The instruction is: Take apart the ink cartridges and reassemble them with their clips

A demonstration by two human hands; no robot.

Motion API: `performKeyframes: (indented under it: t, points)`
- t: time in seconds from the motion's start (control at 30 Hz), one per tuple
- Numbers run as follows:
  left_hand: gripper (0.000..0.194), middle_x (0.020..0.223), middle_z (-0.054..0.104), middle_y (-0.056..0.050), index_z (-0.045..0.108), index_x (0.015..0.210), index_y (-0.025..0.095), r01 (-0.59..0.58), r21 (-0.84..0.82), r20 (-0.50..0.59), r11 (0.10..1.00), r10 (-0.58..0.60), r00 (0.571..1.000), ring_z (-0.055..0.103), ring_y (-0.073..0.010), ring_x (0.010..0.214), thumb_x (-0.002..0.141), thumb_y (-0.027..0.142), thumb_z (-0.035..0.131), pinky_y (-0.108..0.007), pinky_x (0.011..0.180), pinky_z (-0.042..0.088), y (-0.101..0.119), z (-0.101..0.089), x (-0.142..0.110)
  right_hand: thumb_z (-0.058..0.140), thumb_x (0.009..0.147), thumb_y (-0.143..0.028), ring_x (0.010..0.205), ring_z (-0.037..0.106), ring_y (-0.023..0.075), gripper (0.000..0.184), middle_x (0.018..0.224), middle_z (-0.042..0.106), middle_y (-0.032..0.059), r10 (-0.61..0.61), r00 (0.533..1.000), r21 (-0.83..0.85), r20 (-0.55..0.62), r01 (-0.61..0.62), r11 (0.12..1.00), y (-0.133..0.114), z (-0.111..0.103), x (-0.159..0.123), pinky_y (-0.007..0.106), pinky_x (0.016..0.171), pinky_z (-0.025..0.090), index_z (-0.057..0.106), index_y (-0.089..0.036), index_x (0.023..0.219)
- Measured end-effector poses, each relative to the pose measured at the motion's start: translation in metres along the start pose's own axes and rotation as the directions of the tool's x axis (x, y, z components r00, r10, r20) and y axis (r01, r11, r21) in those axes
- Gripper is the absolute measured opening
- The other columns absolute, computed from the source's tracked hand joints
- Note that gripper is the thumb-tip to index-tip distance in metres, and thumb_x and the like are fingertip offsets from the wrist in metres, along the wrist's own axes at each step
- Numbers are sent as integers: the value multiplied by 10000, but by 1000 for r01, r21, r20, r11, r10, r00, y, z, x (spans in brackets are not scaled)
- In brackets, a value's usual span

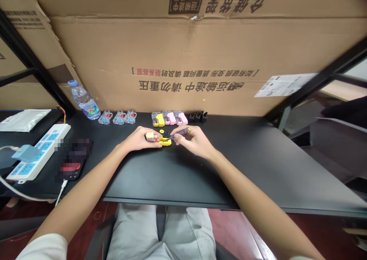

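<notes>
My left hand (139, 138) is closed around a small yellow-and-clear plastic toy body (153, 137), keeping it just above the black table. In my right hand (195, 141) is a screwdriver (183, 131) with a dark translucent handle, its thin shaft pointing left toward the toy. A yellow plastic piece (165, 142) sits below the shaft, between my hands; whether it is joined to the toy I cannot tell. Just beyond lie a small yellow ring (161, 131) and small black parts (167, 133), partly hidden by my right fingers.
Along the cardboard stand clear plastic toy pieces (118, 117), yellow (158, 119) and pink (175, 118) toy bodies, and black pieces (198, 117). Leftward are a water bottle (85, 101), a power strip (40, 153), a phone (75, 159) with its cable, and a white packet (24, 120).
</notes>
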State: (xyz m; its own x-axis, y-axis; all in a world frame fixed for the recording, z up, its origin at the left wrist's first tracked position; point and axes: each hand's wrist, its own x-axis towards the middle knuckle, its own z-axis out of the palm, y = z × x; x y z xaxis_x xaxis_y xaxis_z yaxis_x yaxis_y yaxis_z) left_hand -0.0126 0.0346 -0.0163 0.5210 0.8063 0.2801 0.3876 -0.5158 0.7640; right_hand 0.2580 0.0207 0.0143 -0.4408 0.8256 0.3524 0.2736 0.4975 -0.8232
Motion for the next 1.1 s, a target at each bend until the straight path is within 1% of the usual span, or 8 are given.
performKeyframes:
  t: [0.3, 0.43, 0.53, 0.73, 0.83, 0.97, 1.03, 1.1]
  points:
    - [356, 1041, 857, -81, 861, 1070, 190, -116, 87, -79, 989, 123, 989, 805, -227, 881, 811, 426, 924, -310, 845, 610, -2, 1, 1, 684, 1005, -592, 665, 716, 213, 486, 685, 753, 52, 3, 994, 11, -108, -2, 1000, 12, 9, 2, 347, 704, 570, 720, -208, 710]
    - [462, 1009, 855, -83, 862, 1069, 186, -47, 29, -109, 998, 50, 993, 796, -242, 856, 717, 459, 984, -327, 813, 605, -2, -1, 1, 693, 985, -640, 652, 708, 208, 498, 688, 746, 52, 26, 987, 39, -161, -20, 999, 16, 8, 2, 343, 688, 573, 732, -204, 747]
    - [494, 1005, 851, -77, 852, 1067, 185, 13, -73, -224, 997, -29, 974, 790, -243, 867, 681, 457, 999, -339, 837, 604, -1, -4, 2, 688, 972, -673, 611, 682, 194, 510, 672, 716, 42, 35, 981, 66, -190, -23, 998, 15, 6, 1, 335, 651, 572, 736, -197, 795]
    - [408, 938, 779, -23, 750, 980, 199, 11, -195, -570, 981, -123, 813, 721, -169, 824, 753, 478, 943, -282, 792, 582, 0, -9, 10, 674, 995, -615, 681, 721, 201, 444, 825, 755, 69, 25, 999, 46, 37, -27, 999, 15, 18, 0, 339, 687, 594, 756, -185, 917]
    - [465, 918, 737, -12, 673, 932, 198, -51, -399, -646, 916, -241, 724, 704, -146, 817, 744, 524, 946, -253, 766, 583, -2, -10, 16, 651, 1010, -592, 683, 720, 201, 425, 874, 767, 77, 37, 997, 22, 62, -38, 999, 20, 23, 1, 348, 700, 595, 743, -191, 906]
    - [498, 1119, 769, -52, 660, 1022, 221, 11, -781, -423, 625, -541, 727, 748, -190, 967, 783, 572, 921, -316, 812, 639, -6, -15, 18, 678, 986, -610, 721, 725, 219, 427, 923, 779, 86, 63, 996, -3, -62, -64, 998, 32, 19, 5, 374, 743, 595, 757, -192, 951]
    - [467, 1203, 770, -68, 667, 1072, 230, 74, -862, -290, 502, -608, 739, 756, -215, 1037, 815, 530, 917, -390, 875, 662, -8, -17, 17, 695, 960, -648, 759, 725, 235, 466, 902, 777, 86, 110, 987, 39, -119, -106, 994, 35, 14, 7, 383, 767, 592, 767, -188, 964]
    - [427, 1248, 765, -77, 656, 1089, 227, 98, -874, -243, 475, -604, 759, 758, -232, 1081, 833, 438, 925, -458, 940, 663, -8, -16, 16, 684, 958, -673, 810, 719, 245, 495, 876, 768, 84, 148, 975, 79, -167, -136, 988, 35, 9, 10, 386, 804, 581, 770, -187, 921]
